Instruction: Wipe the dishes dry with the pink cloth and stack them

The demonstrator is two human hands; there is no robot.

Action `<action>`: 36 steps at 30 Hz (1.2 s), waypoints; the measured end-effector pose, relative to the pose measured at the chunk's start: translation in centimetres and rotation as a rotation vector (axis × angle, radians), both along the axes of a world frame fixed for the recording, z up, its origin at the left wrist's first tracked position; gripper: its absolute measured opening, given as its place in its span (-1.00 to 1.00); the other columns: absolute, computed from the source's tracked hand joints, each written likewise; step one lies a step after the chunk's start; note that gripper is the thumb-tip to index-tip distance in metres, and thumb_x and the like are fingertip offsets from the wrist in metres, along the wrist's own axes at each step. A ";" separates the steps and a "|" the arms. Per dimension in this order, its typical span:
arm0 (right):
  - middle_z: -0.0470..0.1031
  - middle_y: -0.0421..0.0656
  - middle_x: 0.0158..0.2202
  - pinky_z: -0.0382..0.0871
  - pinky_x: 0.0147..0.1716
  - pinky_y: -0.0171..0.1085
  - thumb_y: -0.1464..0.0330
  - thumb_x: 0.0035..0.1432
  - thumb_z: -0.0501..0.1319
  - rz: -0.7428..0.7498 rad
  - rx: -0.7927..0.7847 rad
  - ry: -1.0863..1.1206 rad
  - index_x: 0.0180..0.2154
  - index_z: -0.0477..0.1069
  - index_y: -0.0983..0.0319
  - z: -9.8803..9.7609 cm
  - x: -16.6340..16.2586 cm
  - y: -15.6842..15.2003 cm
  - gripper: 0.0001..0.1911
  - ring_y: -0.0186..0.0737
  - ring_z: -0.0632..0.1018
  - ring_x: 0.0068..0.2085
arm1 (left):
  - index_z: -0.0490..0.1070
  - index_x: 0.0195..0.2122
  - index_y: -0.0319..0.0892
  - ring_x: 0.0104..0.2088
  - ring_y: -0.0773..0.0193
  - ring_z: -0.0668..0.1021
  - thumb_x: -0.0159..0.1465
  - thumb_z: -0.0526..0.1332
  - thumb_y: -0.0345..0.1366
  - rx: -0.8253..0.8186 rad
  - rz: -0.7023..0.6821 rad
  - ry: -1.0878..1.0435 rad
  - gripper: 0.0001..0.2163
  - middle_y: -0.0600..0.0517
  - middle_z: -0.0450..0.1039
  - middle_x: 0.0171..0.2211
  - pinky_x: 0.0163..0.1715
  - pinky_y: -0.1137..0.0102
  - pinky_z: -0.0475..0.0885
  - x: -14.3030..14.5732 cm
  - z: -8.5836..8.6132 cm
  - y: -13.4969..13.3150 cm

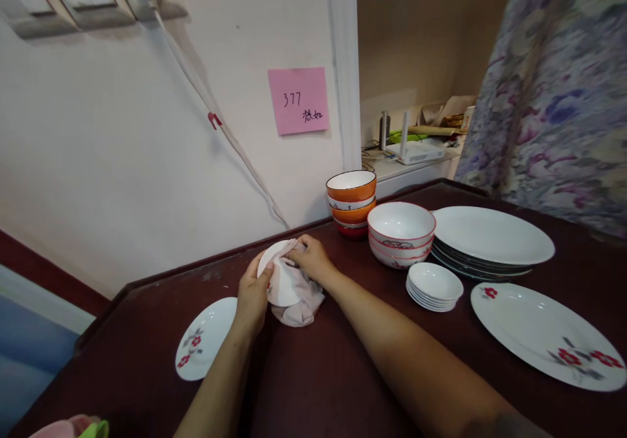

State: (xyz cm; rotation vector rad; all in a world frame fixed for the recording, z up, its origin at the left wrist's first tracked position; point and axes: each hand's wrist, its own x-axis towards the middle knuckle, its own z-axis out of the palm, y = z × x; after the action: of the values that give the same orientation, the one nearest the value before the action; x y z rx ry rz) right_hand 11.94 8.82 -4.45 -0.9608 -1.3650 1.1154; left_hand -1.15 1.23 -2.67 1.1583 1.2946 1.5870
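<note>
My left hand (pixel 252 294) grips the edge of a small white plate (pixel 274 265), held up tilted above the dark wooden table (pixel 318 373). My right hand (pixel 311 258) is closed on a pale pink cloth (pixel 298 294) and presses it against the plate's face. The cloth hangs down below the plate and hides its lower part. A white plate with red flowers (pixel 206 340) lies on the table just left of my left hand.
A stack of orange and red bowls (pixel 351 203) stands at the wall. Beside it are stacked white bowls (pixel 400 232), small saucers (pixel 434 286), a stack of large plates (pixel 492 239) and an oval flowered platter (pixel 543 333). A floral curtain (pixel 553 98) hangs at right.
</note>
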 end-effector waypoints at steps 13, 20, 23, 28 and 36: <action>0.54 -0.16 -0.26 0.36 -0.18 -0.31 0.36 -0.06 0.18 0.024 -0.092 0.473 -0.24 0.43 0.26 1.2 -1.6 -0.1 -0.73 -0.26 0.52 -0.23 | 0.22 0.17 0.06 -0.05 0.20 0.52 0.11 0.34 -0.28 0.055 0.126 -0.242 -0.42 -0.03 0.39 0.10 -0.11 0.33 0.46 2.0 1.0 -0.6; 0.47 -0.24 -0.44 0.28 -0.41 -0.38 0.26 -0.12 0.28 -0.040 -0.044 0.226 -0.38 0.39 0.26 1.9 0.3 -0.5 -0.76 -0.32 0.44 -0.40 | 0.27 0.15 -0.03 -0.06 0.19 0.53 0.09 0.34 -0.30 0.046 0.068 -0.146 -0.43 -0.06 0.44 0.04 -0.09 0.34 0.44 1.6 0.4 -0.3; 0.41 -0.28 -0.52 0.17 -0.50 -0.39 0.21 -0.22 0.36 -0.076 -0.027 -0.108 -0.48 0.35 0.25 2.2 1.4 -0.3 -0.69 -0.35 0.37 -0.47 | 0.29 0.15 -0.09 -0.13 0.17 0.55 0.08 0.34 -0.27 -0.011 -0.013 -0.059 -0.43 -0.07 0.49 -0.03 -0.11 0.31 0.44 1.2 0.3 -0.3; 0.40 -0.25 -0.53 0.15 -0.50 -0.36 0.12 -0.18 0.35 -0.154 0.000 -0.267 -0.52 0.33 0.24 2.4 1.3 -0.2 -0.65 -0.32 0.38 -0.47 | 0.28 0.17 -0.06 -0.07 0.15 0.53 0.07 0.36 -0.28 0.003 -0.032 -0.046 -0.40 -0.09 0.44 0.05 -0.08 0.31 0.44 1.2 0.7 -0.5; 0.52 -0.21 -0.36 0.31 -0.29 -0.35 0.41 0.00 0.14 -0.045 0.003 0.161 -0.32 0.44 0.27 2.8 -0.3 -0.5 -0.83 -0.30 0.48 -0.31 | 0.23 0.21 0.07 0.05 0.12 0.49 0.20 0.26 -0.19 0.068 0.072 -0.291 -0.47 -0.06 0.38 0.14 -0.02 0.27 0.44 2.2 1.2 -0.8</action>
State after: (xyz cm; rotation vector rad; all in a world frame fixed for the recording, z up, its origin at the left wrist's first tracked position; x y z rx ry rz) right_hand 11.67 8.33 -1.67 -0.8762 -1.2095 1.1314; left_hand 1.01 0.46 -1.50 0.8882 1.1098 1.7886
